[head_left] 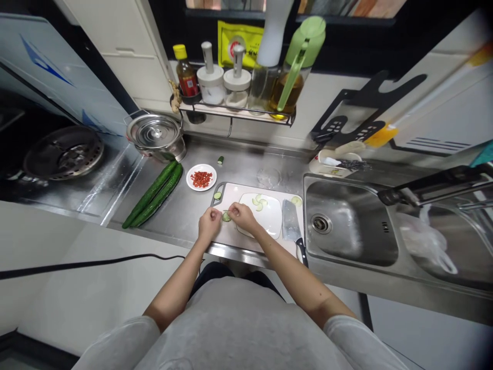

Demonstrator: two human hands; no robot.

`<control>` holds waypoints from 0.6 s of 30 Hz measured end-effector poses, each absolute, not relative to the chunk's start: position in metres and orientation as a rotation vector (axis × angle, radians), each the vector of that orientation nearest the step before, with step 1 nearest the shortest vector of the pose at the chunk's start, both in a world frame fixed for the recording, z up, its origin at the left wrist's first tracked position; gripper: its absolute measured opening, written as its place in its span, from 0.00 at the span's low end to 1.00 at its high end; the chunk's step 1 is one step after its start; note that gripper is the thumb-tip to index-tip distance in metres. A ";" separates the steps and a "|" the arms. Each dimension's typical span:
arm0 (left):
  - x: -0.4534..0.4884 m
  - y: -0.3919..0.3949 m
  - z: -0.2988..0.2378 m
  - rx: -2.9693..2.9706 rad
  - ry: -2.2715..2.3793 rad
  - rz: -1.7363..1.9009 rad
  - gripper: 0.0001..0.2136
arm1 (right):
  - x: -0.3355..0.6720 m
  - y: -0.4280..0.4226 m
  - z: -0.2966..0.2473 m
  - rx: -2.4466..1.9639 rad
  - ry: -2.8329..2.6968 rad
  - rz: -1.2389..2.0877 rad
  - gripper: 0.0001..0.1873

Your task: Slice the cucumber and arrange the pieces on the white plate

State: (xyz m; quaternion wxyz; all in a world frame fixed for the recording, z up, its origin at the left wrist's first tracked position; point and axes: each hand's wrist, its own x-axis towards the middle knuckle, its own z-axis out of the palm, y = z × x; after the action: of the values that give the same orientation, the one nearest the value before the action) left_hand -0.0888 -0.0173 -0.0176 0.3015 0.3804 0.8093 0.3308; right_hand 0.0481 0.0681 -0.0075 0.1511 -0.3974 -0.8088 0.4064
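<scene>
My left hand [210,224] is closed in a pinch over the left part of the pale cutting board [250,245]. Facing it, my right hand [242,217] pinches at the left edge of a white plate [272,222]. What either set of fingertips holds is too small to make out. Cucumber slices [226,217] lie between the two hands, close to the right fingertips. On the plate, several pale cucumber pieces [259,202] form a curved pattern. A cleaver [290,221] rests right of the plate, its black handle towards me. Another cucumber slice [217,196] sits by the board's grey handle.
Two whole cucumbers [156,194] lie left, before a lidded steel pot [156,134]. A small plate [201,188] holds chopped red pieces. A cucumber end [220,160] lies behind. The sink [350,221] is right; a wall rack [234,110] carries bottles and jars.
</scene>
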 end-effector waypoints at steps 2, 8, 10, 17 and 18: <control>-0.086 -0.017 -0.007 0.813 1.933 0.930 0.19 | 0.056 0.069 0.000 -1.087 -2.189 1.279 0.05; -0.067 -0.005 0.021 0.407 1.384 0.901 0.22 | 0.092 0.072 0.033 -0.929 -2.236 1.164 0.05; -0.060 0.000 0.025 0.354 1.311 0.902 0.19 | 0.103 0.072 0.041 -0.889 -2.286 1.106 0.06; -0.042 0.009 0.030 0.436 1.248 0.937 0.16 | 0.128 0.065 0.042 -0.965 -2.225 1.061 0.04; -0.040 0.009 0.031 0.458 1.254 0.936 0.16 | 0.130 0.063 0.041 -0.996 -2.200 1.085 0.04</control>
State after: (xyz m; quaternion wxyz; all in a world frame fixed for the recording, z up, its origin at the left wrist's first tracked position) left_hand -0.0402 0.0094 0.0307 0.6856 0.2045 0.5600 0.4178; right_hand 0.1300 0.0632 0.0406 0.2445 -0.3648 -0.8058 0.3972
